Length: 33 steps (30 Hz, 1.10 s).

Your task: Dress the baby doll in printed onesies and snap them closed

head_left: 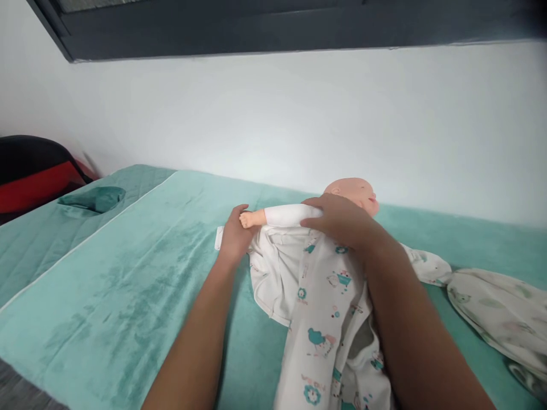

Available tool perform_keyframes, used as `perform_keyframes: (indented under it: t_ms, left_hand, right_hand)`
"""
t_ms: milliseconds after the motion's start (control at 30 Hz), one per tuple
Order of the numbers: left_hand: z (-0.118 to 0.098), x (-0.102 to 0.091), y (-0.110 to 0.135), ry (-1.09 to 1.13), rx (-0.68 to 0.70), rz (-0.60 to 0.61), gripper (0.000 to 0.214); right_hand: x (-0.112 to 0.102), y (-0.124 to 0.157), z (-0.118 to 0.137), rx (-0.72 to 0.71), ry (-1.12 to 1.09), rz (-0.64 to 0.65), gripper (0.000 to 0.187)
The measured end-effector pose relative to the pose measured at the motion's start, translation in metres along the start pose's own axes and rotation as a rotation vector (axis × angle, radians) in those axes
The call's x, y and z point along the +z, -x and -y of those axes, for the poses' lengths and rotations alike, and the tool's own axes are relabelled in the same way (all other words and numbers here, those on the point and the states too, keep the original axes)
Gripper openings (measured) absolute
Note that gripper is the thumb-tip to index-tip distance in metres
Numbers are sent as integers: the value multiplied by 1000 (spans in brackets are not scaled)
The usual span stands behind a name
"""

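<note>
A baby doll (354, 192) lies on the bed with its head toward the wall, face turned right. Its white-sleeved arm (287, 216) stretches left, the small hand bare. My left hand (236, 234) is curled around the doll's hand and wrist from the far side; its fingertips are partly hidden. My right hand (337, 219) grips the upper part of that sleeved arm near the shoulder, thumb below and fingers above. A white printed baby garment (320, 313) lies open over and around the doll's body. Left of my left hand, a small white cloth edge (219, 238) sticks out.
A green velvety cover (141, 273) spreads over the bed against a white wall (256, 114). At right lies a leaf-print cloth bundle (499, 307). A dark green folded cloth (94, 199) and a black-and-red item (38, 176) are at far left. A dark frame (256, 28) runs overhead.
</note>
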<state>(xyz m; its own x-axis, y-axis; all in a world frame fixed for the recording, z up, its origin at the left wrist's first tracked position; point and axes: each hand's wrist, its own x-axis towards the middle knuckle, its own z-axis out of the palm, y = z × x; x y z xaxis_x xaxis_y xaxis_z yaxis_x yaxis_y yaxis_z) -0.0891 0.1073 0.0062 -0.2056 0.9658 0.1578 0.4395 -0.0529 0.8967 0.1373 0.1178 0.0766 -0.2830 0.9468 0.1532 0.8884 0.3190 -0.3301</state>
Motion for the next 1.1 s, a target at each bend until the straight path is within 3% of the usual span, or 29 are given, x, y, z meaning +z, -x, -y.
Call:
perform_keyframes:
  t_ms: [67,133,267,367,500,567,733,867,967,1100]
  left_hand:
    - [-3,-2,2,135,34,-22,58]
    - [-6,-4,3,117,102,-78,51]
    - [-9,-7,6,-81,260,-262,49]
    - [-5,-8,8,-318,357,-226,50]
    - [4,-6,7,-741,285,6,41]
    - [7,-6,5,-844,203,45,31]
    - [9,-8,4,-893,107,-18,27]
    - [8,-2,6,-900,104,-53,31]
    - [10,4,9,-898,123,-69,32]
    - [5,10,19,-840,234,-155,48]
  right_hand:
    - [10,-4,4,-23,45,22,29]
    - [17,-7,6,-25,68,37,31]
    - [18,-6,2,3,-7,31,36]
    - [14,-5,-2,23,-110,5,34]
    - [10,1,-9,84,-264,-143,27]
    - [12,10,-16,135,-314,-255,24]
    - [32,54,-55,228,-393,-468,33]
    - [50,85,-98,282,-177,-473,42]
    - [56,93,-116,387,-90,-503,45]
    - [57,88,-120,461,-68,-579,45]
